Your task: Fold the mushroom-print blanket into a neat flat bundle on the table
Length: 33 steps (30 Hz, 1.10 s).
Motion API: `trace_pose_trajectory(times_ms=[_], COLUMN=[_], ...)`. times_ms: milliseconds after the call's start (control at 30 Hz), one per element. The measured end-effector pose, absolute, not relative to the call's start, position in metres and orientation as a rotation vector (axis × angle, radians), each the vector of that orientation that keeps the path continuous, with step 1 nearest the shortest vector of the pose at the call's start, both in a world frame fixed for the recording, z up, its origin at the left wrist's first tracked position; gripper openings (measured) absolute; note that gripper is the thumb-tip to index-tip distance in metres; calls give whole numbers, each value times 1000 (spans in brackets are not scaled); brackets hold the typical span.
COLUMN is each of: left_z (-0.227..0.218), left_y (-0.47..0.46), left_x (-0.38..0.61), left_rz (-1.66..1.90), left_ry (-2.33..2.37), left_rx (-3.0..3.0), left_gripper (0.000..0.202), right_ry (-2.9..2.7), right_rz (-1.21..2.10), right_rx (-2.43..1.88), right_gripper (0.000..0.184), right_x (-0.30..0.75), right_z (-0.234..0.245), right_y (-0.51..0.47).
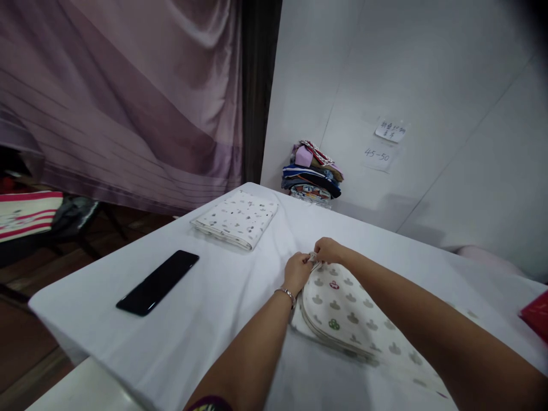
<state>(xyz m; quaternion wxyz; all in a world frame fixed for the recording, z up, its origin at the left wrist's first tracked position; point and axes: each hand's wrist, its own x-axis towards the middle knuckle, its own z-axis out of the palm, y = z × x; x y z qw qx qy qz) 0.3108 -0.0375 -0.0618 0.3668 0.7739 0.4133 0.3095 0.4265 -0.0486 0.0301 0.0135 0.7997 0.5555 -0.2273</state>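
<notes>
A white cloth with a grey mushroom print lies folded in layers on the table, partly under my right forearm. At its far left corner, my left hand pinches the cloth, with a bracelet on that wrist. Close beside it my right hand is also closed on the same corner, the fingertips of both hands nearly meeting. A small bit of bunched fabric shows between them. The lower right part of the cloth is hidden by my right arm.
The table has a white cover. On it are a black phone at left and a folded white patterned cloth farther back. A stack of folded textiles stands against the wall. Something red is at the right edge.
</notes>
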Motion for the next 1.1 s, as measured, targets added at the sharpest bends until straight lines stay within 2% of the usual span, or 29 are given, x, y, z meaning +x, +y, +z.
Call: trace_pose_trajectory(times_ms=[333, 733, 1100], left_z=[-62, -63, -57], left_y=[-37, -37, -32], left_x=[312, 312, 311], left_rz=[802, 842, 856], left_ry=[1095, 1095, 1179], left_rx=[2004, 1849, 1604], left_gripper=[18, 15, 8], right_ry=[1784, 1777, 1804], right_rz=[-605, -793, -771], right_rx=[2595, 2760, 2827], right_gripper=[12, 13, 18], right_x=[425, 430, 436], right_z=[27, 18, 1], right_y=[-50, -53, -51])
